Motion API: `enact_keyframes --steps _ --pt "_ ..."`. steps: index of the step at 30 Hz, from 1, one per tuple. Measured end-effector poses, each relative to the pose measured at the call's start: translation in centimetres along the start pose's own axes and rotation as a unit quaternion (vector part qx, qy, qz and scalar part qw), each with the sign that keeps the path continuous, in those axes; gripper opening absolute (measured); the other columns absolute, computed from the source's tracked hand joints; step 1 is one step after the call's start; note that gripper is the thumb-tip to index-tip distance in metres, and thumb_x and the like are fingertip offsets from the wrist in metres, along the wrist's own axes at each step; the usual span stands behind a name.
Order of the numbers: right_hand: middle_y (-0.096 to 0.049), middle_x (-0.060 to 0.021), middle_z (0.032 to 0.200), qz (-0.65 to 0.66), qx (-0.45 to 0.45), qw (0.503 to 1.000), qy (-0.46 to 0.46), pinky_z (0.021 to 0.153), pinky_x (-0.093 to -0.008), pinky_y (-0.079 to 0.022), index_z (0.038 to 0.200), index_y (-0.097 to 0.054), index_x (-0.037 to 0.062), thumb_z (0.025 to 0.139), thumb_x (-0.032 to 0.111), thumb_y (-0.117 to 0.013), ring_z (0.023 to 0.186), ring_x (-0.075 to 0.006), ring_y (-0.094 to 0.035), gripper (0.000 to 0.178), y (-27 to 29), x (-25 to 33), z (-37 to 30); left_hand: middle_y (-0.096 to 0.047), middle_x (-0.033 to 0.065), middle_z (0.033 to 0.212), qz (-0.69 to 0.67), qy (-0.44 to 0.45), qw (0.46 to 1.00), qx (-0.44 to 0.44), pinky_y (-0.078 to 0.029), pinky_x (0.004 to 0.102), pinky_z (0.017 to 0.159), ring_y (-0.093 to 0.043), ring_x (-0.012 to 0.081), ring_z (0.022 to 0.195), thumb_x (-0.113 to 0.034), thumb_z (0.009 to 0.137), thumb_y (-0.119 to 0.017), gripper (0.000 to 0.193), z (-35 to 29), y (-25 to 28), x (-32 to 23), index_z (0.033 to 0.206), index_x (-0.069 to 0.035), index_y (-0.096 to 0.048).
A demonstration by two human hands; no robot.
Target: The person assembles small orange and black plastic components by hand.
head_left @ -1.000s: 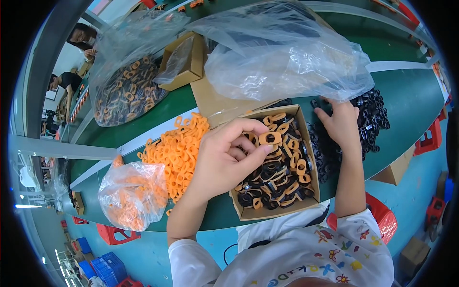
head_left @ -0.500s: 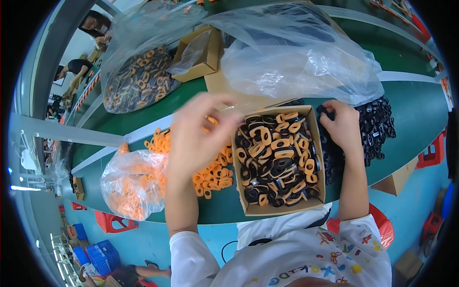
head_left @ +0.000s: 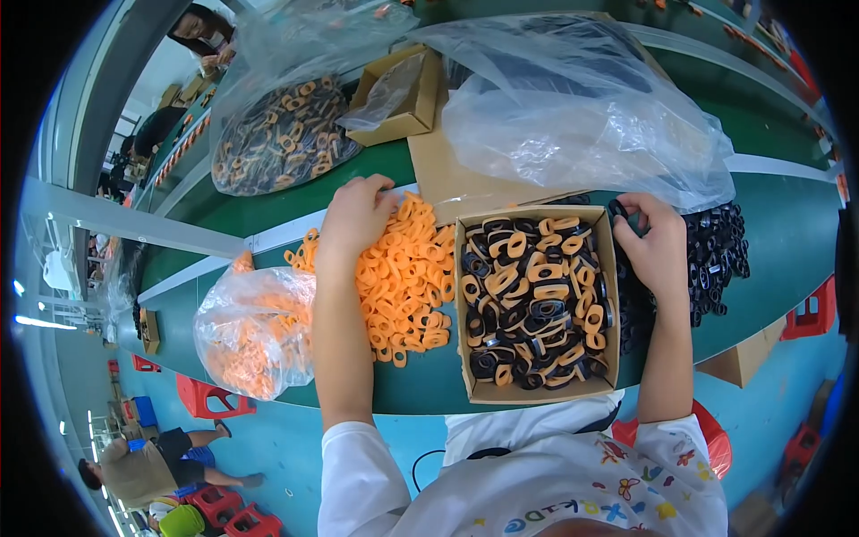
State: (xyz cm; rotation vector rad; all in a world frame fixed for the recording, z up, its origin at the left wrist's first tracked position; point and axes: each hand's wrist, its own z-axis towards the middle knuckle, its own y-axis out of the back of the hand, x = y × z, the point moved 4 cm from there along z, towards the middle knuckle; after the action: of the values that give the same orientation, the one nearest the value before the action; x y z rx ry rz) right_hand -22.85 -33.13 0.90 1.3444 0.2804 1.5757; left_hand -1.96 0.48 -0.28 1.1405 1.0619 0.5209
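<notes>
My left hand [head_left: 356, 219] is at the far left edge of a loose pile of orange plastic rings [head_left: 398, 273]. Its fingers are curled down at the rings, and what lies between the fingertips is hidden. To the right, my right hand [head_left: 656, 240] pinches a small black ring [head_left: 617, 210] between thumb and fingers. Loose black rings [head_left: 716, 255] lie beside and under that hand. Between my hands stands an open cardboard box [head_left: 538, 395], filled with black rings joined to orange ones [head_left: 546, 291].
A clear bag of orange rings [head_left: 255, 336] lies left of my forearm. Behind are a bag of black-and-orange pieces [head_left: 282, 134], a small open carton [head_left: 394, 103] and a large clear plastic bag [head_left: 591, 134] on flat cardboard. Red stools [head_left: 210, 398] stand below the green table [head_left: 412, 394].
My left hand has moved back from the box's left edge to the orange pile. My right hand stays by the black rings, still pinching one. The whole view has shifted slightly.
</notes>
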Motion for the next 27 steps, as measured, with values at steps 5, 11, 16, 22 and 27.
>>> enact_keyframes --steps 5,11,16,22,27 --pt "-0.066 -0.0138 0.077 0.008 0.01 1.0 -0.01 0.063 -0.0356 -0.047 0.097 -0.07 0.002 0.074 0.013 -0.069 0.064 -0.0243 -0.055 0.026 0.0 0.2 0.0 -0.063 0.0181 0.086 -0.003 -0.043 0.999 -0.003 -0.049 0.0419 0.079 -0.06 0.0347 0.087 -0.033 0.089 -0.067 0.031 -0.2 -0.4 -1.9 0.103 -0.006 -0.069" --pt "-0.066 -0.0137 0.079 0.021 0.007 1.0 -0.002 0.064 -0.0355 -0.047 0.098 -0.07 0.002 0.074 0.014 -0.068 0.065 -0.024 -0.055 0.026 -0.1 0.2 0.0 -0.061 0.0161 0.085 -0.01 -0.071 0.996 0.049 -0.048 0.0394 0.079 -0.057 0.0325 0.085 -0.031 0.089 -0.066 0.028 -0.3 -0.8 -2.1 0.099 -0.005 -0.065" --pt "-0.065 -0.0134 0.077 0.023 0.014 1.0 -0.002 0.064 -0.0352 -0.047 0.098 -0.07 0.0019 0.075 0.013 -0.068 0.065 -0.0239 -0.056 0.026 -0.1 0.3 0.1 -0.057 0.012 0.081 -0.073 -0.117 0.99 0.011 -0.047 0.0349 0.069 -0.058 0.0251 0.077 -0.022 0.087 -0.069 0.023 -0.3 -0.8 -2.0 0.093 -0.002 -0.06" --pt "-0.065 -0.0103 0.08 0.03 0.028 0.999 -0.003 0.067 -0.0305 -0.046 0.098 -0.068 -0.0016 0.075 0.007 -0.068 0.068 -0.0189 -0.055 0.025 -0.1 0.8 0.0 -0.061 0.0116 0.075 -0.1 -0.129 0.983 0.078 -0.046 0.0329 0.063 -0.057 0.0224 0.067 -0.02 0.087 -0.069 0.023 -0.4 -0.7 -3.1 0.088 0.0 -0.059" --pt "-0.064 -0.0104 0.078 0.037 0.027 0.999 -0.007 0.067 -0.0307 -0.046 0.098 -0.069 -0.0015 0.075 0.006 -0.068 0.067 -0.0191 -0.054 0.024 0.0 0.9 -0.1 -0.062 0.0105 0.072 -0.101 -0.127 0.981 0.107 -0.045 0.033 0.06 -0.054 0.0214 0.062 -0.02 0.086 -0.071 0.024 -0.6 0.2 -4.8 0.085 0.0 -0.058"
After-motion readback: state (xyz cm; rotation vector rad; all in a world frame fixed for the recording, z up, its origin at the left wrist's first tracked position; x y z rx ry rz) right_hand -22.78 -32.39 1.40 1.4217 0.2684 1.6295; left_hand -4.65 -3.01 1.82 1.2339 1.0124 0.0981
